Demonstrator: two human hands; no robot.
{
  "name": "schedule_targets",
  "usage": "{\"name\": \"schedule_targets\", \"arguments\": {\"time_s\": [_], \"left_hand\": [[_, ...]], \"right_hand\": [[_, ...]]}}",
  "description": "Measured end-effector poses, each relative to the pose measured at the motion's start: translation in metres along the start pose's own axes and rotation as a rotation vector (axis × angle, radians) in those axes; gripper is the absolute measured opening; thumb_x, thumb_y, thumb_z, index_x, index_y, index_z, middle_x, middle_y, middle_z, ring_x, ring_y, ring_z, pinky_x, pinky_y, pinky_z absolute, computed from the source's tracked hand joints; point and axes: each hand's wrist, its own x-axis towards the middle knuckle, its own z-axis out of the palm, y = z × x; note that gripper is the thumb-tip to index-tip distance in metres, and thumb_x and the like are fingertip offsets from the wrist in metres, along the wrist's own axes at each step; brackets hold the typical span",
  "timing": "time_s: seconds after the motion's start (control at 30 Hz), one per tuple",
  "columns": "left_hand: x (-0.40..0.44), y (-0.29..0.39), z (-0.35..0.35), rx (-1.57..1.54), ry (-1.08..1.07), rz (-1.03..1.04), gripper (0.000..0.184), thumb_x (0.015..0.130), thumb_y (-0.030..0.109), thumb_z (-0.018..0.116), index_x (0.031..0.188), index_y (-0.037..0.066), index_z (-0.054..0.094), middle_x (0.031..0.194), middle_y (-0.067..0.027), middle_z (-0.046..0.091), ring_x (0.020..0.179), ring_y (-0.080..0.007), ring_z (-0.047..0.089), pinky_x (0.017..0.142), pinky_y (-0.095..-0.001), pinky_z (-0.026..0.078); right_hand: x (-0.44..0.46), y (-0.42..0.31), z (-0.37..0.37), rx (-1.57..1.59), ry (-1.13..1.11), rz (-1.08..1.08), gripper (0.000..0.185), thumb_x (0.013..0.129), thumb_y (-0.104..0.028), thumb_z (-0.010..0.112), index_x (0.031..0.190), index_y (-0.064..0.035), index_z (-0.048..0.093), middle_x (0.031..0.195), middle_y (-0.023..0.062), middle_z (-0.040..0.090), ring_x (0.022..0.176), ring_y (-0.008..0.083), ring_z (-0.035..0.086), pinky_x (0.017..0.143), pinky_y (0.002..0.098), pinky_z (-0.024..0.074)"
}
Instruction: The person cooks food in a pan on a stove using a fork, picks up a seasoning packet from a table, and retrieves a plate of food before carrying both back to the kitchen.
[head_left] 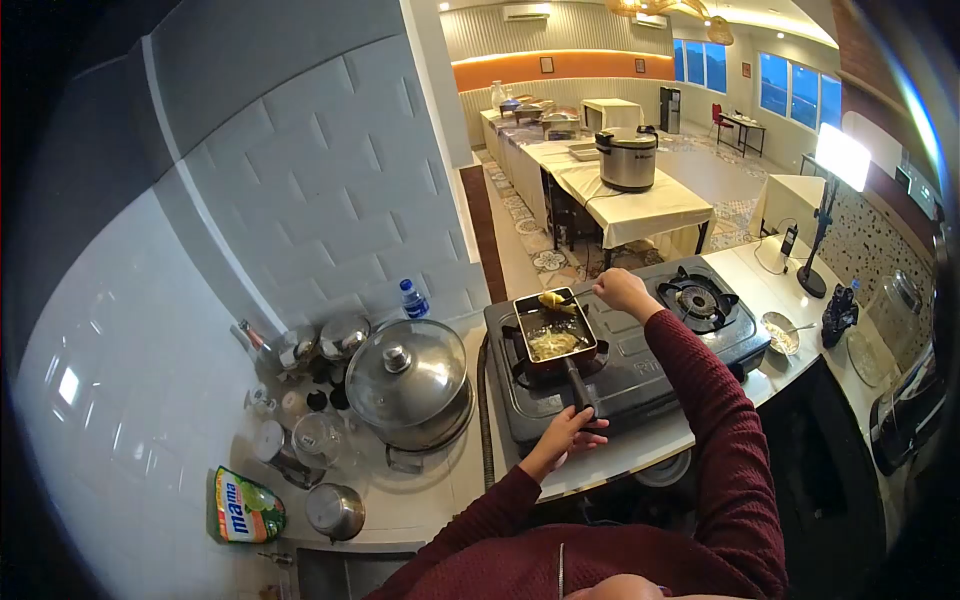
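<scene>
The largest thing close to the grips is the black stove (625,352), lying ahead of the left hand (572,438) and under the reach of the right hand (626,291). The lidded pot (405,378) stands on the counter off to the left of the left hand, apart from both grips. The square pan (587,318) sits over the stove's left burner, just ahead of the left grip and to the left of the right one; its handle (575,384) points back toward the body, which seems to suit a hold from the near side, away from the burner. The bowl (785,342) rests on the counter to the right of both grips. Inside the pan, a pale, shredded-looking mass (554,346) lies toward the handle side, while a smaller yellow piece (556,301) is near the far rim, beside the tip of a thin dark utensil (577,297). The left hand is closed loosely about the handle's end, some fingers extended past it, likely to steady the pan. The right fingers are pressed together, pinching the utensil, apparently so its tip can reach inside from the side. The left forearm is short and bent, coming in low; the right arm stretches long across the stove, its wrist over the far part and its fingers angled down toward the pan.
</scene>
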Motion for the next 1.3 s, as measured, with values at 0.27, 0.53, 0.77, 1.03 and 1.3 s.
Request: {"name": "schedule_targets", "arguments": {"time_s": [0.27,0.53,0.77,1.03,1.3], "left_hand": [[-0.001,0.001,0.002,0.022,0.009,0.001,0.027,0.090,0.034,0.050,0.097,0.010,0.041,0.101,-0.0103,0.062,0.079,-0.0205,0.064,0.064,-0.0280,0.051],[-0.004,0.003,0.003,0.009,0.001,0.007,0.028,0.090,0.034,0.050,0.099,0.010,0.040,0.101,-0.0097,0.061,0.079,-0.0194,0.064,0.065,-0.0271,0.050],[-0.005,0.004,0.004,0.016,0.013,-0.002,0.029,0.090,0.034,0.050,0.100,0.009,0.040,0.101,-0.0102,0.061,0.079,-0.0196,0.063,0.066,-0.0279,0.050],[-0.004,0.002,0.002,-0.009,0.009,-0.008,0.031,0.090,0.034,0.050,0.102,0.007,0.038,0.104,-0.0142,0.059,0.080,-0.0219,0.064,0.067,-0.0316,0.051],[-0.007,0.003,0.004,0.001,0.017,-0.004,0.029,0.090,0.034,0.049,0.098,0.009,0.038,0.101,-0.0113,0.060,0.079,-0.0208,0.063,0.065,-0.0279,0.051]], "right_hand": [[0.008,0.012,0.009,-0.067,0.125,-0.027,0.023,0.077,-0.026,0.053,0.080,-0.0080,0.068,0.083,0.0147,0.062,0.083,0.0314,0.059,0.070,0.0419,0.0478],[-0.015,-0.008,-0.007,-0.202,0.521,-0.259,0.010,0.073,-0.017,0.056,0.071,-0.0081,0.059,0.078,0.0079,0.050,0.081,0.0250,0.053,0.068,0.0370,0.0445],[-0.016,-0.019,0.016,-0.431,0.552,-0.393,0.004,0.071,-0.013,0.053,0.069,-0.0104,0.055,0.080,0.0038,0.049,0.080,0.0187,0.051,0.065,0.0315,0.0412],[-0.028,-0.031,0.023,-0.402,0.498,-0.460,0.006,0.072,-0.015,0.052,0.071,-0.0098,0.056,0.083,0.0039,0.051,0.085,0.0183,0.051,0.070,0.0306,0.0409],[-0.046,-0.036,-0.002,-0.152,0.494,-0.418,0.011,0.066,-0.014,0.061,0.074,-0.0086,0.057,0.084,0.0060,0.051,0.088,0.0218,0.052,0.075,0.0339,0.0391]]}}
